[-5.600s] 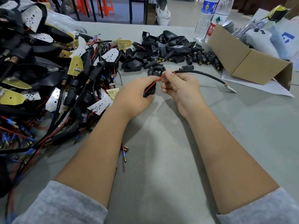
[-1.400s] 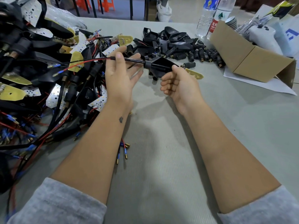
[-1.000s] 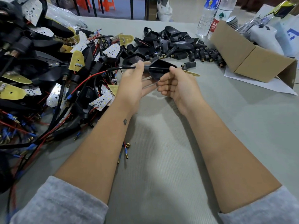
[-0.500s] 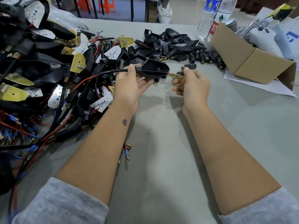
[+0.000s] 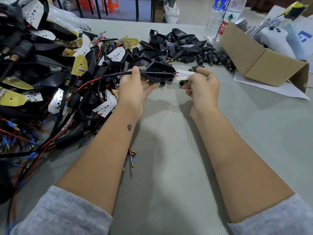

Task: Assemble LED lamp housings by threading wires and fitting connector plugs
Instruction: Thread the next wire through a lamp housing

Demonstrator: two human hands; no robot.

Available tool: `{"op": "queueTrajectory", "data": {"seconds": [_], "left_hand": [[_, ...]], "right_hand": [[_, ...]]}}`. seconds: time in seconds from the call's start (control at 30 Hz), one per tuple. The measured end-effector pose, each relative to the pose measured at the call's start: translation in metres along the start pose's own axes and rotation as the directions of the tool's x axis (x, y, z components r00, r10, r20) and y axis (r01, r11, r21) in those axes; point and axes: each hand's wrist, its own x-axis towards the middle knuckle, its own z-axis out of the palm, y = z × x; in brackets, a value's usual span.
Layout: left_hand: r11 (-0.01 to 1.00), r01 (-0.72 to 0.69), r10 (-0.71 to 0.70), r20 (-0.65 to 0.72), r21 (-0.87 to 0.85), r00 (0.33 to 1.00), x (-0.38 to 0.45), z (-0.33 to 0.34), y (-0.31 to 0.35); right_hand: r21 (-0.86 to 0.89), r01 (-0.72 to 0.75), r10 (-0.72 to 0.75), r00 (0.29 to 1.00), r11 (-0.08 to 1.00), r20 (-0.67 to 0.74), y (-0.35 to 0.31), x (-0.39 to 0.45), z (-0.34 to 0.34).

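**Housing threaded, LED board held at the mouth**

Head view. Left hand (image 5: 135, 89) grips the black lamp housing (image 5: 158, 72) at its narrow neck, thumb on top, fingers curled beneath; the black cable (image 5: 115, 75) enters the neck there and trails off to the left into the pile of wired parts (image 5: 55, 78). Right hand (image 5: 202, 89) pinches the white LED board (image 5: 183, 74) between thumb and forefinger, the other fingers loosely curled. The board sits just beside the housing's wide open end, joined to it by short red and black leads (image 5: 175, 75). Both parts are held in the air above the grey desk (image 5: 169, 150), between the two hands.

Beyond the hands: a heap of empty black housings and connector plugs (image 5: 191, 51). To the right of the right hand: a cardboard box (image 5: 257, 60), with water bottles (image 5: 220, 16) behind it. Near the left forearm: loose wire ends with brass terminals (image 5: 130, 158) lie on the desk.

Handling, judged: housing looks like light, rigid moulded plastic, and the neck gives a sure hold. The board is thin and stiff; hold by the edges, off the LEDs. The solder joints at the leads are the likely weak point, so draw slack from the cable side, not by tugging the board. Next step likely seating the board in the housing.
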Motion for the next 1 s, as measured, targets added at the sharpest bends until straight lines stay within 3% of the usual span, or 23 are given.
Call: {"op": "queueTrajectory", "data": {"seconds": [0.23,0.43,0.77,1.0], "left_hand": [[1.0,-0.014,0.014,0.028,0.021,1.0,0.0,0.001,-0.002],[0.999,-0.015,0.013,0.058,0.05,0.998,-0.003,0.002,-0.002],[0.956,-0.032,-0.019,0.169,0.292,0.985,-0.006,0.005,-0.005],[0.948,-0.01,-0.038,0.146,0.317,0.988,-0.004,0.003,-0.003]], "right_hand": [[-0.013,0.068,-0.066,0.993,0.998,0.102,0.001,-0.006,0.003],[-0.158,0.154,-0.122,0.973,0.975,0.196,0.006,-0.008,0.005],[-0.348,0.29,-0.228,0.951,0.891,0.208,0.016,-0.002,0.004],[-0.427,0.385,-0.315,0.922,0.818,0.226,0.016,0.002,0.002]]}}
